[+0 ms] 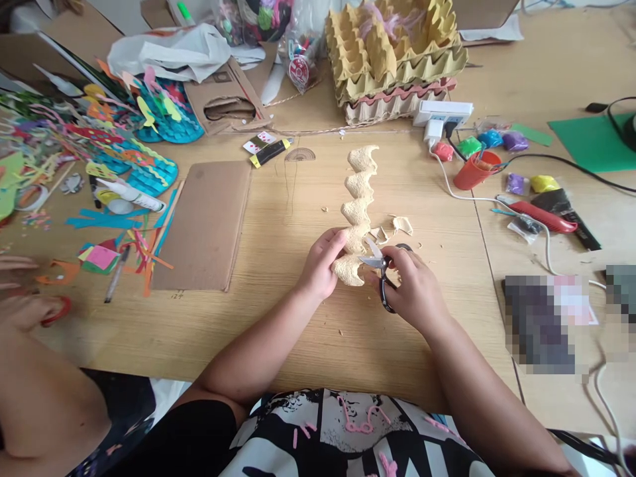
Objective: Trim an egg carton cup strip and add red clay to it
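A strip of egg carton cups (pixel 356 211), pale yellow and rough, stretches away from me over the table. My left hand (pixel 324 262) is closed on its near end, thumb on top. In my right hand (pixel 418 283) is a pair of black-handled scissors (pixel 383 267), fingers round the handles. The blades stand apart, their tips against the strip's right edge between the two nearest cups. Cut-off carton scraps (pixel 402 225) lie just right of the strip, with small crumbs around.
A flat cardboard piece (pixel 201 228) lies left. Stacked egg trays (pixel 392 73) and a power strip (pixel 444 112) stand at the back. An orange cup (pixel 476 171) and red cutter (pixel 544 216) lie right. A co-worker's hands (pixel 30 311) are at far left, near paper crafts (pixel 106 255).
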A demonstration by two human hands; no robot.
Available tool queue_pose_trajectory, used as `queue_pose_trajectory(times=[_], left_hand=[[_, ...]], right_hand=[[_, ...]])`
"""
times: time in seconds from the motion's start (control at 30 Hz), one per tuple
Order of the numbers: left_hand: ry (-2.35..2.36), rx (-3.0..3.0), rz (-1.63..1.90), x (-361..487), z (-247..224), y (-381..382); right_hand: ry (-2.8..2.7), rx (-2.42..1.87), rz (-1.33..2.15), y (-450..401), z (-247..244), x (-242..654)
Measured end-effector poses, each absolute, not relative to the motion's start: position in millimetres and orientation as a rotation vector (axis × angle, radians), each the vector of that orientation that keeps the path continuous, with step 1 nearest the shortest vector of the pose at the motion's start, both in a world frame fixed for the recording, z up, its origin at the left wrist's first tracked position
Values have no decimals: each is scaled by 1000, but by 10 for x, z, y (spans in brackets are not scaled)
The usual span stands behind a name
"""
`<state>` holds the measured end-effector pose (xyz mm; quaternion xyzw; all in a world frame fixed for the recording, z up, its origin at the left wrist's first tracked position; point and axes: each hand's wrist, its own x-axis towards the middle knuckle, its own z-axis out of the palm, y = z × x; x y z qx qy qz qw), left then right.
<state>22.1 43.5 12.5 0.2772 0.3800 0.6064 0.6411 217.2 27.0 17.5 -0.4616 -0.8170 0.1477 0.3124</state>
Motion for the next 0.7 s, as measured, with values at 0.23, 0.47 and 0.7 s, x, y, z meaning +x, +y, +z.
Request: queue_pose_trajectory(times=[0.23, 0.47, 0.7], left_hand=[[845, 689, 1432, 221, 116, 409], [839, 730, 1483, 275, 109, 372], [830, 756, 1425, 227, 148, 379]], right_hand=[[-2145, -1196, 222, 279, 180, 2178], [-2114, -1200, 93, 269, 134, 2193], [-2151, -1151, 19, 274, 152, 2226]])
